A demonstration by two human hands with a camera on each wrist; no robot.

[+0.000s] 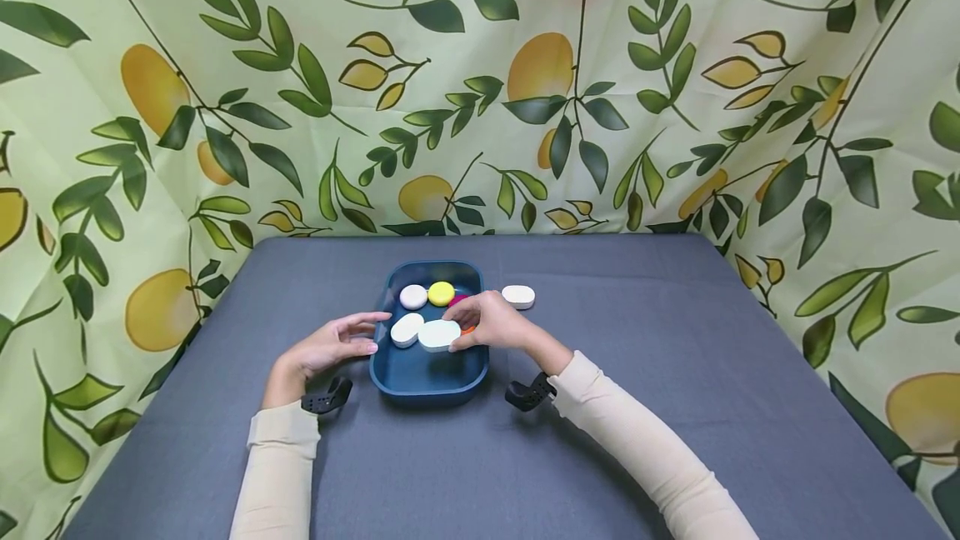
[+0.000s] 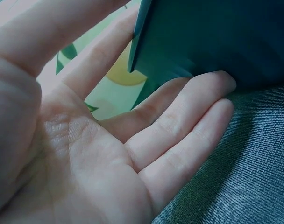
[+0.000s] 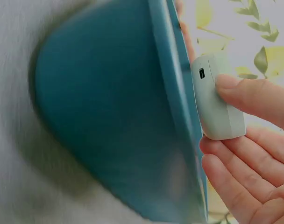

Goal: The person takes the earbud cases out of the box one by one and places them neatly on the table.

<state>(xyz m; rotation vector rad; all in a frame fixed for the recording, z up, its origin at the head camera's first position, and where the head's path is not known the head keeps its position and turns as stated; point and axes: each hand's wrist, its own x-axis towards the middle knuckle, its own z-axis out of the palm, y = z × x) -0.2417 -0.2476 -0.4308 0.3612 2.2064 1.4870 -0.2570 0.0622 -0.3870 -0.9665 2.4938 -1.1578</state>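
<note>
A white earbud case [image 1: 438, 337] is pinched between the thumb and fingers of my right hand [image 1: 493, 322], over the dark blue tray [image 1: 427, 380]. In the right wrist view a small port shows on the end of this case [image 3: 212, 100], beside the tray wall [image 3: 104, 102]. My left hand [image 1: 326, 348] is at the tray's left side, its fingers loosely extended against the wall. Inside the tray lie another white oval case [image 1: 407, 330], a white round piece [image 1: 413, 297] and a yellow round piece [image 1: 441, 294]. Magenta and orange pieces are partly hidden by my right hand.
Another white oval case [image 1: 518, 297] lies on the grey tablecloth [image 1: 637, 340], right of the tray. A leaf-and-fruit patterned curtain [image 1: 480, 107] hangs behind the table and along both sides. Black bands sit on both wrists.
</note>
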